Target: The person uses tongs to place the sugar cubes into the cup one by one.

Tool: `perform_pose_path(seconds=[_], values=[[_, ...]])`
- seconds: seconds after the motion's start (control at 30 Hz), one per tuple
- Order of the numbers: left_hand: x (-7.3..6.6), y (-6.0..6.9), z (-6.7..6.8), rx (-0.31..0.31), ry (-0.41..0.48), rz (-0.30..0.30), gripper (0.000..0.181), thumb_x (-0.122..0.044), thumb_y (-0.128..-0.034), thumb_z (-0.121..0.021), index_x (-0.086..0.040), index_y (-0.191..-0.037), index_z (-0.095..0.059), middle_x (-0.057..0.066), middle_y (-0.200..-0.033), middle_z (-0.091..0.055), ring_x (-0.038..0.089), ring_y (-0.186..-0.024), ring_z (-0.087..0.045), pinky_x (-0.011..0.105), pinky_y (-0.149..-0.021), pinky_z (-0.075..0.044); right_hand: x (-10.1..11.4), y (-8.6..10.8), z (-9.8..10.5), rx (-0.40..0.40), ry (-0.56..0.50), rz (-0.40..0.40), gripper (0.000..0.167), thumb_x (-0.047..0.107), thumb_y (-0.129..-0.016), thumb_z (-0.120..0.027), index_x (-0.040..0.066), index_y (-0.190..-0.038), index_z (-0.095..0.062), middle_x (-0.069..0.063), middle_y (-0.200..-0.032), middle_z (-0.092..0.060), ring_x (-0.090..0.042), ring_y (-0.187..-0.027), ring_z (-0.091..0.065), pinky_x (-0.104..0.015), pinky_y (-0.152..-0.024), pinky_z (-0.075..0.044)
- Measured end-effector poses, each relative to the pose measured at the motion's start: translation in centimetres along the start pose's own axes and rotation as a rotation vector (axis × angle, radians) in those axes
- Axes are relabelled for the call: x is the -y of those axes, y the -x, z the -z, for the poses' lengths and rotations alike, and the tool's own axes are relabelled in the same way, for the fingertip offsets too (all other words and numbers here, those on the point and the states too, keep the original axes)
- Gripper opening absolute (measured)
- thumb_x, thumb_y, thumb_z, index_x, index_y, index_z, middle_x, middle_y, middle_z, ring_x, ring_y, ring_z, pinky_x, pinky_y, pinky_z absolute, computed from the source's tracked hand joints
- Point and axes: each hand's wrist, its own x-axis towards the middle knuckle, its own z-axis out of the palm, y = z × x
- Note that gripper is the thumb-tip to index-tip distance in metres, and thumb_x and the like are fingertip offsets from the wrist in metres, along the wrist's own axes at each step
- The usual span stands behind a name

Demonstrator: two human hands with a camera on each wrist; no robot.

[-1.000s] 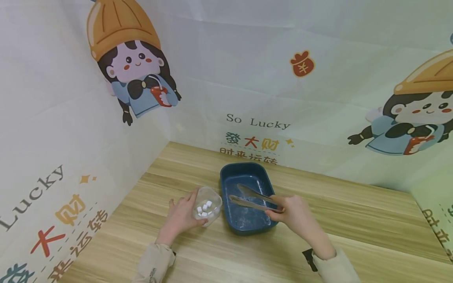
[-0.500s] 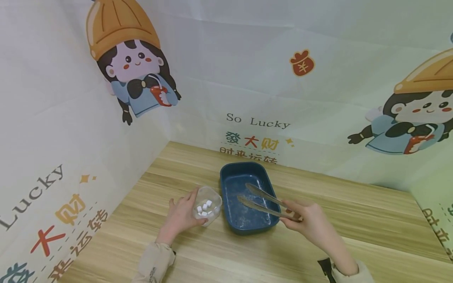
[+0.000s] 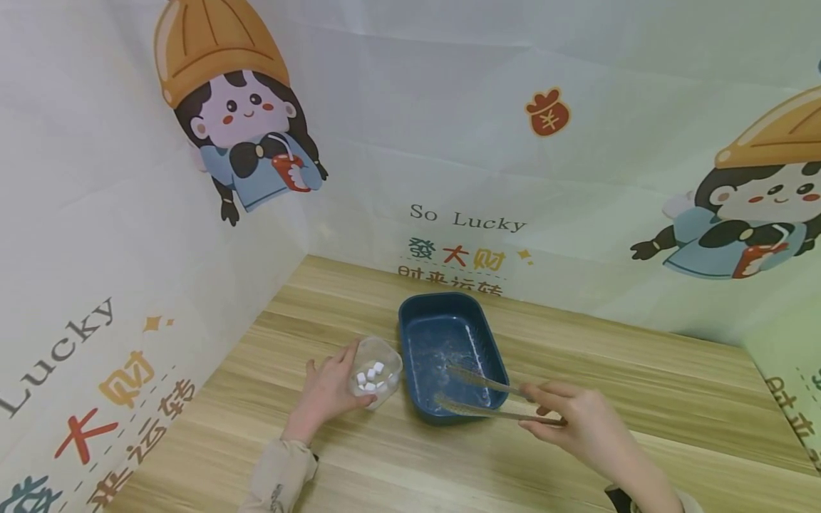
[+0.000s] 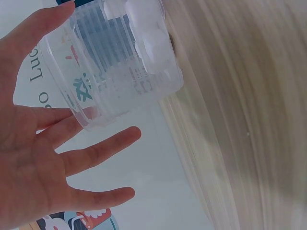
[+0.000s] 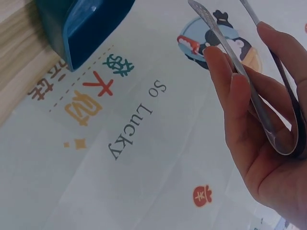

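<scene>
My left hand (image 3: 327, 392) holds a small clear plastic container (image 4: 115, 100) on the table, thumb on one side and fingers on the other. Two of its fingers point away from the container in the left wrist view. Several white cubes (image 3: 370, 376) lie at the container's bottom. My right hand (image 3: 586, 420) grips metal tongs (image 3: 484, 412), whose arms stand apart with nothing between their tips. The tips are over the near right part of a deep blue rectangular tray (image 3: 426, 324), which has whitish marks on its floor. In the right wrist view, the tongs' bend (image 5: 283, 146) lies by the palm.
The tray stands close to the right of the container on a wood-grain table (image 3: 577, 356). White printed cloth (image 3: 410, 107) walls in the table at the back and sides. A dark strap (image 3: 618, 497) shows at the right sleeve.
My right hand has drawn the tongs to the right and nearer to me, so their tips shift from the tray's middle toward its near right side. The left hand and container stay put.
</scene>
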Motion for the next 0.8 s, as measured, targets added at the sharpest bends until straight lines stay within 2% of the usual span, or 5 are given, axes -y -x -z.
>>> perform_pose_path(seconds=[0.13,0.4,0.6,0.8], values=[[-0.1,0.0,0.1,0.006,-0.002,0.001,0.102,-0.046,-0.0581,-0.077,-0.007,-0.138,-0.029,0.018,-0.125,-0.053,0.040,-0.107,-0.053,0.071,-0.092,-0.026,0.1,0.3,-0.2,0.029,0.060,0.049,0.032,0.031,-0.072,-0.072,0.006,-0.092,-0.070,0.001,-0.079,-0.069,-0.001,-0.055,-0.058,-0.004,-0.044,-0.038],[-0.2,0.1,0.2,0.010,0.000,0.005,0.101,-0.046,-0.0586,-0.077,-0.007,-0.138,-0.029,0.018,-0.126,-0.053,0.041,-0.106,-0.053,0.071,-0.091,-0.026,0.5,0.7,-1.2,0.123,0.069,0.109,0.033,0.029,-0.070,-0.073,0.010,-0.096,-0.069,0.004,-0.081,-0.068,0.002,-0.058,-0.059,-0.005,-0.048,-0.042],[-0.3,0.0,0.4,0.031,-0.001,0.020,0.100,-0.045,-0.0594,-0.077,-0.005,-0.138,-0.029,0.018,-0.130,-0.049,0.042,-0.108,-0.052,0.071,-0.092,-0.026,1.0,1.0,-2.0,0.189,0.067,0.110,0.032,0.031,-0.072,-0.071,0.012,-0.098,-0.068,0.007,-0.081,-0.067,0.002,-0.065,-0.059,-0.008,-0.052,-0.043],[-0.4,0.0,0.5,0.031,0.006,0.022,0.100,-0.044,-0.0597,-0.077,-0.004,-0.138,-0.029,0.017,-0.133,-0.046,0.042,-0.109,-0.051,0.071,-0.092,-0.025,1.4,1.1,-2.7,0.206,0.043,0.112,0.031,0.030,-0.073,-0.071,0.011,-0.097,-0.069,0.008,-0.083,-0.067,0.000,-0.069,-0.061,-0.009,-0.056,-0.046]])
